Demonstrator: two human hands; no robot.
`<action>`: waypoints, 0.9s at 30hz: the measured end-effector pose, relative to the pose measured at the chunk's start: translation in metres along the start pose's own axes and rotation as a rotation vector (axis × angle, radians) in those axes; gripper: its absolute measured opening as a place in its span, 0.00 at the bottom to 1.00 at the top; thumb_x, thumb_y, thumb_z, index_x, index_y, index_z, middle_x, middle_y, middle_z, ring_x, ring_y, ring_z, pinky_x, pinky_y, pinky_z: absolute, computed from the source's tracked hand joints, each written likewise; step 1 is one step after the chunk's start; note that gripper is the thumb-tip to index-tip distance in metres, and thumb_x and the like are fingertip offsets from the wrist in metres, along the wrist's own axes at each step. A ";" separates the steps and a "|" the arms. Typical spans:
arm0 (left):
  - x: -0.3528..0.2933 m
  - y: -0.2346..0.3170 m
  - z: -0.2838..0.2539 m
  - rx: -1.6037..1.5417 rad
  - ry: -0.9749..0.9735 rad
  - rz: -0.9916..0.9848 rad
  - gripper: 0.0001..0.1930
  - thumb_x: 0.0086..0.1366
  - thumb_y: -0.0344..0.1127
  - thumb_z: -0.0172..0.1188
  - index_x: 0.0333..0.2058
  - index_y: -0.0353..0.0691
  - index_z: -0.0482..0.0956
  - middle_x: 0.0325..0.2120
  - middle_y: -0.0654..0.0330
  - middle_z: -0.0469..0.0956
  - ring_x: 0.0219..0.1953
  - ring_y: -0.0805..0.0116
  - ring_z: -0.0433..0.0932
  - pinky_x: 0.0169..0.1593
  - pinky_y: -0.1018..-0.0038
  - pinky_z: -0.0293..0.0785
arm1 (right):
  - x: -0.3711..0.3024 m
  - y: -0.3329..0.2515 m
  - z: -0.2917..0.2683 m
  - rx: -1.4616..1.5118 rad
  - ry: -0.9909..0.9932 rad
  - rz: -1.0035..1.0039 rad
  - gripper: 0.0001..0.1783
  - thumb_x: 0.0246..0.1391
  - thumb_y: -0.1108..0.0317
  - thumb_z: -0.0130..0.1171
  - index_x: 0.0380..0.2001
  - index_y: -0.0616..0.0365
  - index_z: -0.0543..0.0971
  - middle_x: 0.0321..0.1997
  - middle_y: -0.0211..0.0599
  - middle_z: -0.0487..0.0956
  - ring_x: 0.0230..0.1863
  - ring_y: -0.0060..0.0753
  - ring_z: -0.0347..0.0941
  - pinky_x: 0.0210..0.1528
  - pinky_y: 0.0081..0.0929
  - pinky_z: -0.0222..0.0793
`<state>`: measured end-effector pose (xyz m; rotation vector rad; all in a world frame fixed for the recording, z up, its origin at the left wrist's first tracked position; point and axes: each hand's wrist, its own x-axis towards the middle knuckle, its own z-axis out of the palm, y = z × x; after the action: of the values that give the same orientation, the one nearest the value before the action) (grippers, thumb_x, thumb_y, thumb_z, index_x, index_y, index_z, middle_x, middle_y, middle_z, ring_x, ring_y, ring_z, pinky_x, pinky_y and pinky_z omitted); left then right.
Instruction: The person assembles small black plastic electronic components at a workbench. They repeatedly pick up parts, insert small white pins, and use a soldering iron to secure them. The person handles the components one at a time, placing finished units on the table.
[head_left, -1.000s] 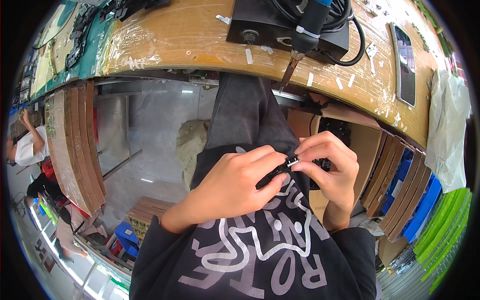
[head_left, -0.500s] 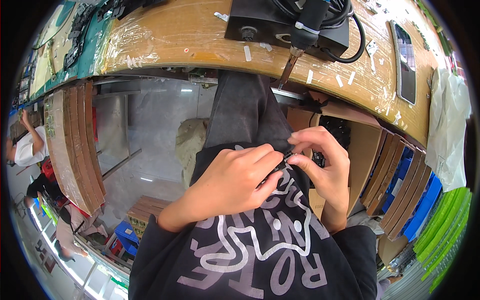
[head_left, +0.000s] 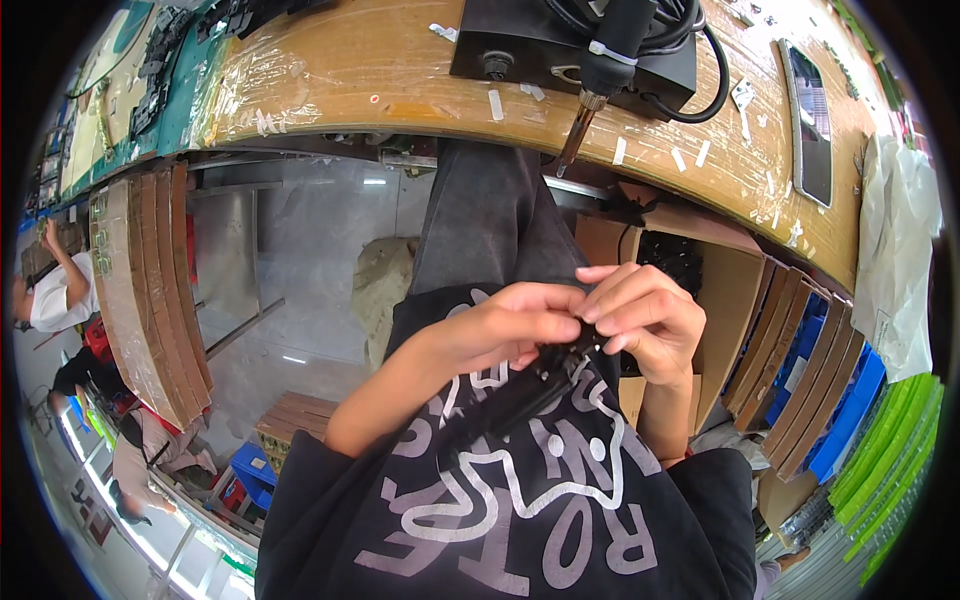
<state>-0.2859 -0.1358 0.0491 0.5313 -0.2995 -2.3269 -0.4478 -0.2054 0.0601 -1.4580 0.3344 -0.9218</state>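
A long black part, slim and possibly plastic, lies slantwise in front of my shirt; its exact kind I cannot make out. My left hand pinches its upper end between thumb and fingers. Close against it, my right hand has its fingertips on the same end, where small shiny details show. The lower end of the part points down and left, and blurs into the dark shirt. Both hands are above my lap, below the table edge.
On the wooden table stand a black box and a soldering iron, its tip over the edge. A phone lies right. An open carton with black parts sits beside my right hand. People work at far left.
The black part has turned, and its long body now shows down and left. My left hand has shifted up to its upper end; my right fingers have closed in there.
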 end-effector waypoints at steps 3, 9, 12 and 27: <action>0.003 -0.014 -0.002 -0.569 -0.202 -0.037 0.13 0.52 0.33 0.46 0.35 0.30 0.68 0.28 0.60 0.71 0.28 0.76 0.71 0.31 0.84 0.68 | 0.002 0.006 0.000 -0.003 0.005 -0.006 0.06 0.36 0.75 0.59 0.23 0.63 0.75 0.25 0.40 0.76 0.31 0.36 0.73 0.44 0.41 0.66; 0.004 0.009 0.008 0.049 0.268 0.263 0.11 0.53 0.35 0.48 0.34 0.35 0.67 0.27 0.63 0.70 0.25 0.80 0.69 0.27 0.85 0.65 | 0.004 0.014 0.004 -0.059 0.163 0.149 0.12 0.38 0.79 0.58 0.31 0.66 0.72 0.40 0.43 0.70 0.43 0.34 0.67 0.46 0.28 0.63; 0.008 0.012 -0.005 0.394 0.537 0.474 0.07 0.56 0.33 0.49 0.32 0.38 0.67 0.27 0.66 0.71 0.27 0.84 0.67 0.30 0.86 0.64 | 0.005 0.016 0.009 0.097 0.292 0.475 0.17 0.45 0.76 0.54 0.41 0.65 0.65 0.36 0.39 0.71 0.35 0.27 0.70 0.37 0.21 0.68; 0.017 0.033 0.004 0.539 0.680 0.640 0.02 0.56 0.27 0.49 0.27 0.36 0.66 0.19 0.70 0.67 0.21 0.87 0.62 0.23 0.87 0.58 | 0.007 -0.004 0.021 0.364 0.200 0.783 0.10 0.46 0.74 0.54 0.33 0.65 0.68 0.22 0.36 0.75 0.15 0.20 0.68 0.16 0.15 0.64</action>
<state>-0.2789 -0.1714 0.0593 1.2349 -0.6520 -1.3347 -0.4299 -0.1949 0.0692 -0.7853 0.7753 -0.4474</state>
